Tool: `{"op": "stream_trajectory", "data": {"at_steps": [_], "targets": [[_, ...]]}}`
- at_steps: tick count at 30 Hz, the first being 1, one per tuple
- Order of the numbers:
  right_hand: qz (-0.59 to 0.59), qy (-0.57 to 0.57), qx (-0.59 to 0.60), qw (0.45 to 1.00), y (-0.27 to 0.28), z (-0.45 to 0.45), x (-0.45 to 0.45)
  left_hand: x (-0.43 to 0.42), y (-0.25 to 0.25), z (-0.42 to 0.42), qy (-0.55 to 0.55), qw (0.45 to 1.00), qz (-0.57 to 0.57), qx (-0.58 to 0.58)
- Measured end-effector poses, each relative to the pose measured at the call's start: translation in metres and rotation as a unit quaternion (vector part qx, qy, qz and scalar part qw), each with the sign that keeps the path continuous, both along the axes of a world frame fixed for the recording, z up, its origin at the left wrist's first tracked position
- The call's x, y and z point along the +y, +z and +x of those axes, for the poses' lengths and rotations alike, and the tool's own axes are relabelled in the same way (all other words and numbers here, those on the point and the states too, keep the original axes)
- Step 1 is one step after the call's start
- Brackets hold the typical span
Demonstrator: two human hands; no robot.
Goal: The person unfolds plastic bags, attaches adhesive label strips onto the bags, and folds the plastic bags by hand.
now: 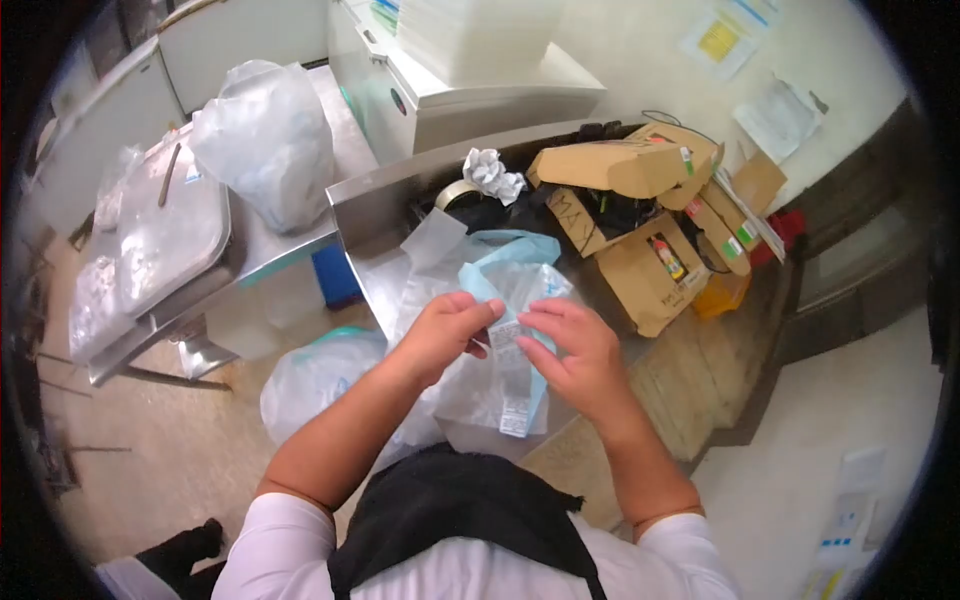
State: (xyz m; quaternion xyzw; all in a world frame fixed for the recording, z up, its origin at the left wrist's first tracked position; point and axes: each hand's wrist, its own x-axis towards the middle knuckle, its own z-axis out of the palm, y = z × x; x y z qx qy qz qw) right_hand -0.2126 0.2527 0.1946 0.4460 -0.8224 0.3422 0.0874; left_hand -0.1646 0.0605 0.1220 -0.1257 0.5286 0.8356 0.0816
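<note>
A small white printed label [506, 343] lies between my two hands, over a clear plastic bag [470, 395]. My left hand [455, 335] is closed, thumb and forefinger pinched at the label's upper left corner, the other fingers curled under. On the opposite side, my right hand [578, 355] has its thumb and fingers apart, the tips at the label's right edge. A second printed label [516, 417] is lower on the bag. Light blue plastic [510, 250] loops behind my hands and runs down beside the labels.
Opened cardboard boxes [650, 270], a tape roll [457, 195] and crumpled paper [492, 176] crowd the metal counter [370, 190]. Leftward, another metal table [285, 250] bears a tray [185, 235] and a full plastic bag [265, 140]. Another bag [320, 380] hangs or stands below left.
</note>
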Motion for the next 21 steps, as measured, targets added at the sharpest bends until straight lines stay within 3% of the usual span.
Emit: {"op": "stream_trajectory", "data": {"at_steps": [10,21], "targets": [[0.093,0.039,0.048,0.994,0.004,-0.005,-0.016,-0.005,-0.002,0.008,-0.009,1.000,-0.014,-0.006],[0.112,0.060,0.100,0.987,0.001,-0.008,-0.012,0.001,0.003,0.000,-0.018,0.999,-0.034,-0.027]]}}
